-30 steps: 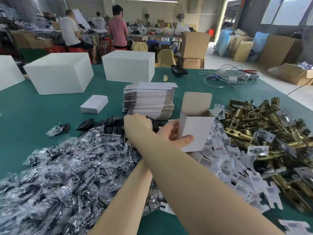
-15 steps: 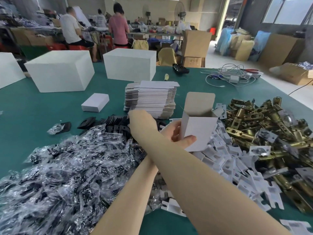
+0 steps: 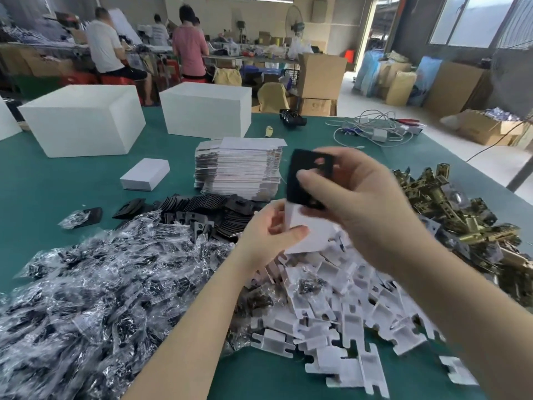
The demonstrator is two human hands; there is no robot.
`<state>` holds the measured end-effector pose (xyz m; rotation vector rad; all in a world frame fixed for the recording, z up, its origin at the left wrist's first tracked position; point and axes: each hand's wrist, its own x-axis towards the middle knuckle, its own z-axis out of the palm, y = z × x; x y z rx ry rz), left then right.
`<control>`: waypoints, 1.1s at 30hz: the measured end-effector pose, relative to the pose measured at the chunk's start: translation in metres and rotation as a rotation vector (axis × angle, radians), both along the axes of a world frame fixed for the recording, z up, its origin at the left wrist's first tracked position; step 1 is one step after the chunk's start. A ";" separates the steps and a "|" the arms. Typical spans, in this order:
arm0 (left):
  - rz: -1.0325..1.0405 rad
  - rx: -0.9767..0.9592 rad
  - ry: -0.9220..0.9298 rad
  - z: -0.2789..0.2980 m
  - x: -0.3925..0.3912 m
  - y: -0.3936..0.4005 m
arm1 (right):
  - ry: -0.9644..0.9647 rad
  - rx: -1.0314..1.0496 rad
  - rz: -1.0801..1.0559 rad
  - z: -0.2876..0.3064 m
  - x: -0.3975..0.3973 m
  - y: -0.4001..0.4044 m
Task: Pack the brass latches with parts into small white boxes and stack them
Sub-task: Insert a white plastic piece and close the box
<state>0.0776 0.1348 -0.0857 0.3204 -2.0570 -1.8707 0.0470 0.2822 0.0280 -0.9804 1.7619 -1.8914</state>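
My left hand (image 3: 268,232) grips a small white box (image 3: 305,226) above the table's middle. My right hand (image 3: 357,197) pinches a black plate (image 3: 305,180) with a cut-out, held right over the box's top. Brass latches (image 3: 450,203) lie heaped at the right. A pile of black plates (image 3: 207,212) sits just left of my hands. Clear bags of small parts (image 3: 101,290) cover the near left. White card inserts (image 3: 340,307) are strewn under my arms. One closed small white box (image 3: 144,174) rests on the green table (image 3: 57,192).
A stack of flat box blanks (image 3: 239,168) stands behind my hands. Two big white cartons (image 3: 83,119) (image 3: 207,111) sit at the back. Cables and chargers (image 3: 375,131) lie far right. People work at benches beyond the table.
My right hand left the black plate pile at the left and came up right with one black plate, now over the box. The box's brown flap is hidden behind that hand.
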 end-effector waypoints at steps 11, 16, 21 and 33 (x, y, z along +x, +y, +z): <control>-0.194 0.109 -0.001 0.004 0.003 -0.006 | 0.629 0.452 -0.047 0.033 -0.080 0.019; -0.256 0.166 -0.007 0.001 0.003 -0.006 | 0.586 0.569 0.074 0.032 -0.092 0.003; -0.263 0.163 -0.007 0.000 0.002 -0.006 | 0.530 0.678 0.184 0.031 -0.097 -0.004; -0.277 0.177 0.018 0.000 0.002 -0.008 | 0.708 0.899 0.262 0.031 -0.093 -0.008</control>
